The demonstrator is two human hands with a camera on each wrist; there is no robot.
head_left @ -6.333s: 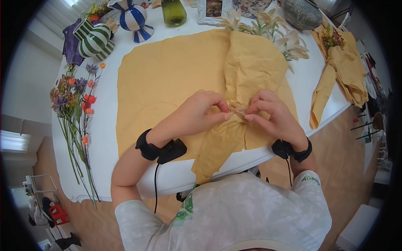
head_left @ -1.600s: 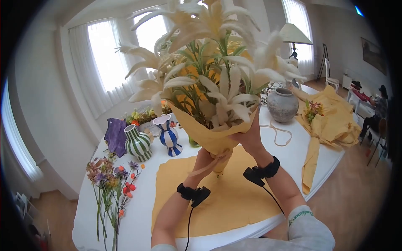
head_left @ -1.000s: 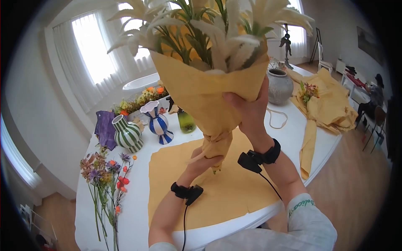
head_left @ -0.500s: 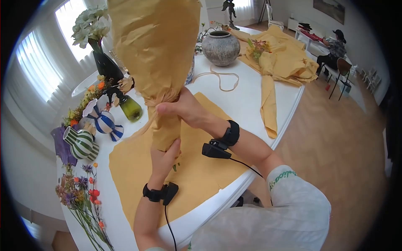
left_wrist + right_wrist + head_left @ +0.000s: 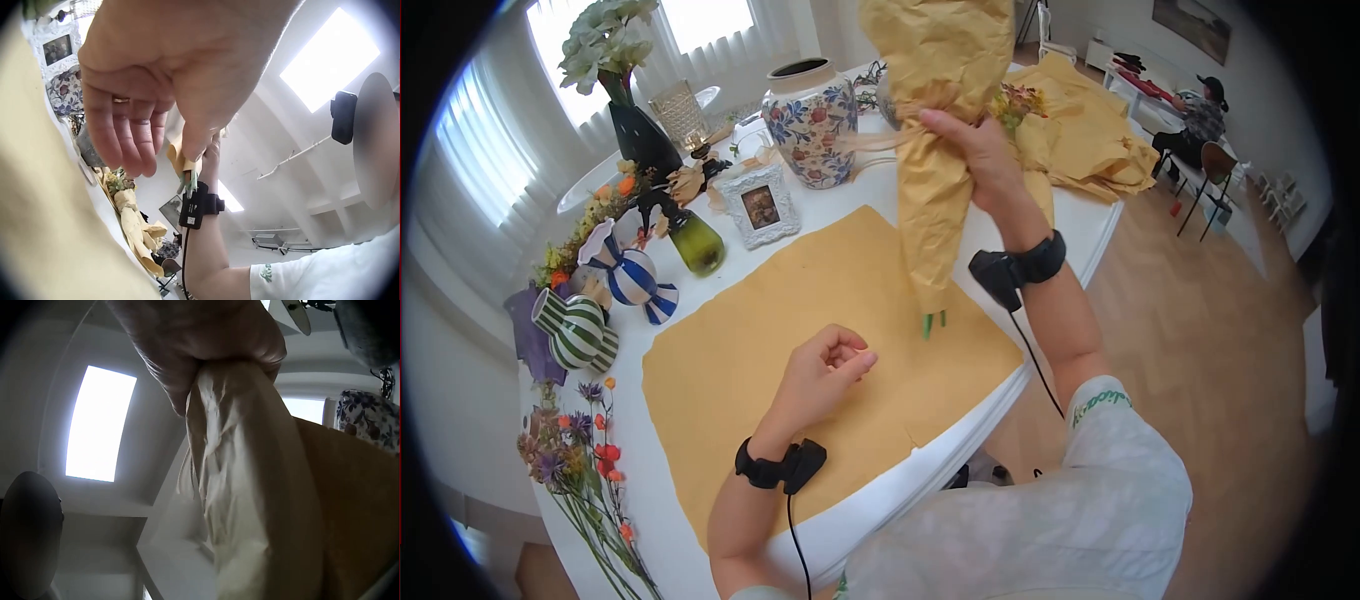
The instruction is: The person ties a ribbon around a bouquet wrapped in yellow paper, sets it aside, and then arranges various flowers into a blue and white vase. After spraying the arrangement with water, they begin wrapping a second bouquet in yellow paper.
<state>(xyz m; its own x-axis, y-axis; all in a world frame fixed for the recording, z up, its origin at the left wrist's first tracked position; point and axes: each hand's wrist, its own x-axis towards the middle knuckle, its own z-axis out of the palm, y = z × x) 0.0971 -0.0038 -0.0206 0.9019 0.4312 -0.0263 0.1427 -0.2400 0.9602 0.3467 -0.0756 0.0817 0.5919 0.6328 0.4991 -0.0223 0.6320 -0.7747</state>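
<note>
My right hand [image 5: 990, 165] grips a bouquet wrapped in yellow paper [image 5: 935, 215] at its tied neck, holding it up over the table's right part. Green stem ends [image 5: 927, 326] poke out below the wrap; the blooms lie beyond the top of the head view. A pale ribbon [image 5: 875, 141] trails left from the neck. In the right wrist view the creased paper [image 5: 244, 469] runs down from the gripping hand [image 5: 212, 337]. My left hand [image 5: 825, 372] hovers over a flat yellow paper sheet [image 5: 770, 300], its fingers loosely curled around nothing, as the left wrist view [image 5: 144, 94] also shows.
Loose flower stems [image 5: 585, 480] lie on the left. Along the back stand a green-striped vase [image 5: 578, 330], a blue-striped vase [image 5: 632, 280], a green glass vase [image 5: 698, 245], a picture frame [image 5: 760, 207] and a floral vase [image 5: 812, 125]. Another wrapped bouquet [image 5: 1080, 140] lies back right.
After tying at the table, both hands lifted the bouquet upright and turned it. In the last half second the left hand let go of the lower wrap; the right carried the bouquet rightward.
</note>
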